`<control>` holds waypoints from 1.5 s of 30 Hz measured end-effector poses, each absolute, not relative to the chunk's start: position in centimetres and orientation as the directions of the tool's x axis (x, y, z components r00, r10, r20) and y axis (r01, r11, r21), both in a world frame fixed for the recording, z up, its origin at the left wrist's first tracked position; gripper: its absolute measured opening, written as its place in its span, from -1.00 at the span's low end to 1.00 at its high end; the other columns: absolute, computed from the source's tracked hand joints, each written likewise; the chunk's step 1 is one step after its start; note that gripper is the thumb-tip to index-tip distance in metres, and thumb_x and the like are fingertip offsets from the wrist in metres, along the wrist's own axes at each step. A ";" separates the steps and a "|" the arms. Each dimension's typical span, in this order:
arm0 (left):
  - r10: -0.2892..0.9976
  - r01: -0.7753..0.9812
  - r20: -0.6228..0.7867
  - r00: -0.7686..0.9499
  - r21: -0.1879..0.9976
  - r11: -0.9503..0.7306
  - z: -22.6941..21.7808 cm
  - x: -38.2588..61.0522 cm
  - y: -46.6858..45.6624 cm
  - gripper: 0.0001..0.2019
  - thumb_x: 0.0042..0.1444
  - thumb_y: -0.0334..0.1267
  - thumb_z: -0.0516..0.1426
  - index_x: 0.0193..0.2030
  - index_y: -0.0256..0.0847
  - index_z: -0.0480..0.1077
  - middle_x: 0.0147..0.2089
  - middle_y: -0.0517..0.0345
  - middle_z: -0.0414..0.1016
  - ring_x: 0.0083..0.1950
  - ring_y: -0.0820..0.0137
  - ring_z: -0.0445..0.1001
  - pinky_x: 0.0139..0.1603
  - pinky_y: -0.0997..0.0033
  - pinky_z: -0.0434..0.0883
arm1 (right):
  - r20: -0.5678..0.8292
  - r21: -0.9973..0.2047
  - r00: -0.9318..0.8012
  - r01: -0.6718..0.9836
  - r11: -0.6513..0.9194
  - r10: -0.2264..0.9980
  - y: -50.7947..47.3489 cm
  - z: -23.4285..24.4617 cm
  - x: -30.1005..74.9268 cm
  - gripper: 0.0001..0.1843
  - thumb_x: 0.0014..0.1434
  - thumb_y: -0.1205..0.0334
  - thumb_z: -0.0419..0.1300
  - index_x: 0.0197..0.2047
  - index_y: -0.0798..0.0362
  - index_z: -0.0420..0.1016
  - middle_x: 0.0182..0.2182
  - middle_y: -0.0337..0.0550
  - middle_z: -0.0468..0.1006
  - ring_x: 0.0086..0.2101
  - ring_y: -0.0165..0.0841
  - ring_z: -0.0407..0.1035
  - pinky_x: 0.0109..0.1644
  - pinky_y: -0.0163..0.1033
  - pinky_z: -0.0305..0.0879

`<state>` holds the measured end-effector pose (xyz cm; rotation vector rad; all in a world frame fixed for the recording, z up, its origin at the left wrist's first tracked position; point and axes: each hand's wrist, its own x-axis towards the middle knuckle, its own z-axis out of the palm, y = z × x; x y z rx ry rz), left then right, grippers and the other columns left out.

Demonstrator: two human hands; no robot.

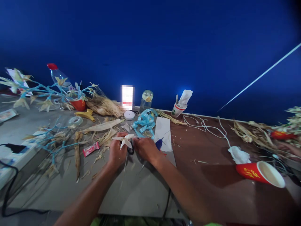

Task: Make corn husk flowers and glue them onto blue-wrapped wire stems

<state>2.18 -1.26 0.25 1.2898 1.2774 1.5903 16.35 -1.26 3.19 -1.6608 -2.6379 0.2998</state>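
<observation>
Husk flower (125,140) sits between both hands above the grey table (141,191), the left hand (117,153) pinched on its base so the petals stand free. The right hand (147,149) curls closed on a black handle (130,150) just beside it, blue ribbon (144,121) near.

I could read no text for certain. The tipped red cup (256,172), well right of the right hand (146,148), bore yellow characters too blurred; the pink wrapper (91,148), left of the left hand (117,152), likewise.
</observation>
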 end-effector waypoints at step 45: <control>0.834 0.295 0.432 0.342 0.794 -0.532 -0.6 1.8 -1.2 -0.77 0.00 -0.43 0.05 -0.23 -0.19 0.47 -0.30 0.02 0.47 -0.28 0.27 0.40 -0.23 0.28 0.29 | 0.015 -0.995 -0.492 -0.093 -0.035 0.870 -1.0 6.2 20.2 -0.76 -0.05 0.10 0.31 -0.46 0.10 0.46 -0.28 -0.19 0.41 -0.44 -0.50 0.23 -0.34 -0.33 0.16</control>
